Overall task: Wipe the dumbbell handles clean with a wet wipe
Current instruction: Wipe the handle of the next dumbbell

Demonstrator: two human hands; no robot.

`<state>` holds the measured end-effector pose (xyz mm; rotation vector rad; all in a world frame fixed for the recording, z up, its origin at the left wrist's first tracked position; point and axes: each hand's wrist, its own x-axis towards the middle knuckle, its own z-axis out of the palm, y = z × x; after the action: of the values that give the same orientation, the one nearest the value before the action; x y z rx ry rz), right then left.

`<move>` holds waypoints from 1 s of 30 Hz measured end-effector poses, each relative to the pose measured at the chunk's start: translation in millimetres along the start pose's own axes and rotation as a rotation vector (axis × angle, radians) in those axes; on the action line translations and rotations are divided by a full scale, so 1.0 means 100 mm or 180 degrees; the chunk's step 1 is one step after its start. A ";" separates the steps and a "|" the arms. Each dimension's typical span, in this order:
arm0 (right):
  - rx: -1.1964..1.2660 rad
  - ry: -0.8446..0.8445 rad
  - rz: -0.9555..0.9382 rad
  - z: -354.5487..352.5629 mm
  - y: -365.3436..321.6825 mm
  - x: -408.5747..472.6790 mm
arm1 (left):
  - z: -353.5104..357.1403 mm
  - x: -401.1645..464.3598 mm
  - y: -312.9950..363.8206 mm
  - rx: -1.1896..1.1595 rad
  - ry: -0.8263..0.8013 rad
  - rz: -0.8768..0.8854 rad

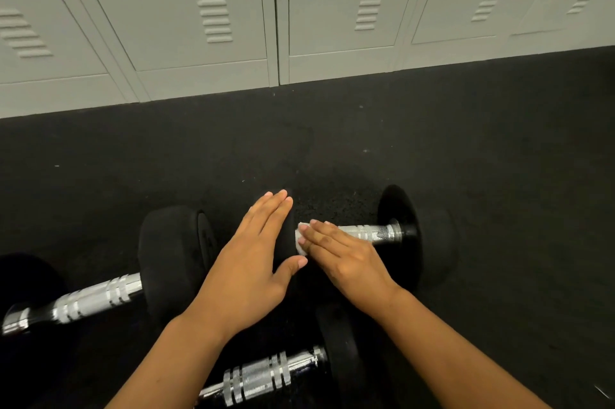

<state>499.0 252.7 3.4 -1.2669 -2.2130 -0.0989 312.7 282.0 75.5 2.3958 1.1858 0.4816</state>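
Note:
Three black dumbbells with chrome handles lie on the dark floor. My right hand (339, 259) presses a white wet wipe (300, 240) flat onto the left part of the far dumbbell's handle (369, 233), fingers extended. My left hand (253, 262) rests open on that dumbbell's left weight head (285, 244), palm down, hiding most of it. The right weight head (404, 235) stands clear. A second dumbbell's handle (90, 300) lies at the left, and a third handle (266, 375) lies near the bottom between my forearms.
A row of grey metal lockers (276, 16) lines the far edge of the black rubber floor (332, 142). The left dumbbell's weight head (173, 255) sits right beside my left hand.

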 end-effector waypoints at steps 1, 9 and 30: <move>-0.0042 -0.0056 0.0154 -0.03 0.01 -0.04 | 0.00 -0.01 0.01 0.0006 -0.0015 0.0000; -0.0118 -0.1438 0.1831 -0.17 0.00 0.61 | -0.01 -0.02 0.05 -0.0013 -0.0025 -0.0028; 0.0501 -0.0757 0.1023 -0.27 -0.13 0.25 | -0.02 -0.04 0.04 -0.0019 -0.0057 -0.0020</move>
<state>491.1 255.5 41.5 -1.5913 -2.1256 0.3604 312.2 277.1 78.9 2.3859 1.1821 0.4601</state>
